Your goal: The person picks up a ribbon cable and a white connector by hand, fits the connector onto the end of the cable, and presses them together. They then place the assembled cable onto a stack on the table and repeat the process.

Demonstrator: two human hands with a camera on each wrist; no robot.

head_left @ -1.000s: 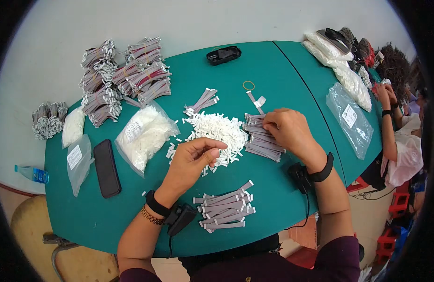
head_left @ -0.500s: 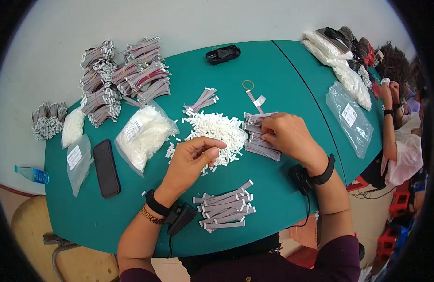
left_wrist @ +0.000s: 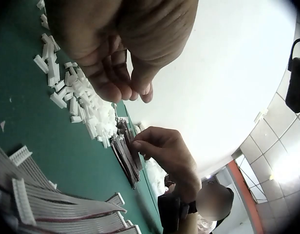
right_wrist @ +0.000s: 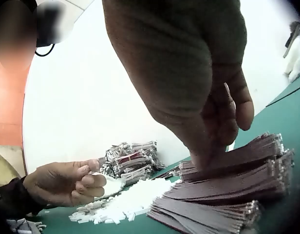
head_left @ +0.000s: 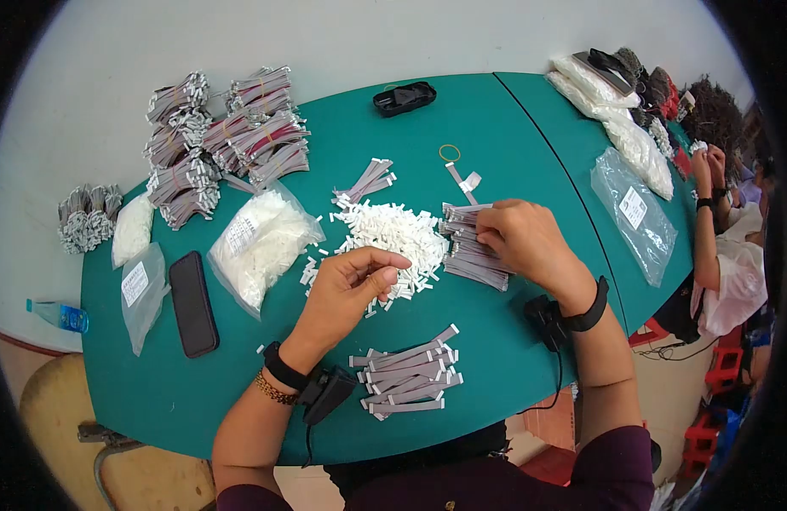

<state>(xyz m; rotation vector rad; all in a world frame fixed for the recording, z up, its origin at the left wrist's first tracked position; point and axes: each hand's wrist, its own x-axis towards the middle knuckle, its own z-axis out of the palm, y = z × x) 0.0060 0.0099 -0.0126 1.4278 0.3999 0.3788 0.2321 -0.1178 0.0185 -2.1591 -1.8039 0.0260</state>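
Observation:
My right hand is at a stack of grey flat ribbon cables, its thumb and curled fingers pinching at the upper cables. In the right wrist view the thumb meets the cables, and the hand hides part of them. My left hand hovers at the front of a heap of small white connector housings. Its fingers are loosely curled, the thumb close to the index finger, with nothing visible between them in the left wrist view. Loose ribbon cables with white ends lie nearer my body.
Left of the heap are a bag of white pieces, a phone and bundled cables. Behind lie a few cables, a rubber band and a black case. Another person works at right.
My right hand shifts slightly over the cable stack, its fingers moving at the cables. The left hand stays in place. At the right, the other person's hands have risen a little.

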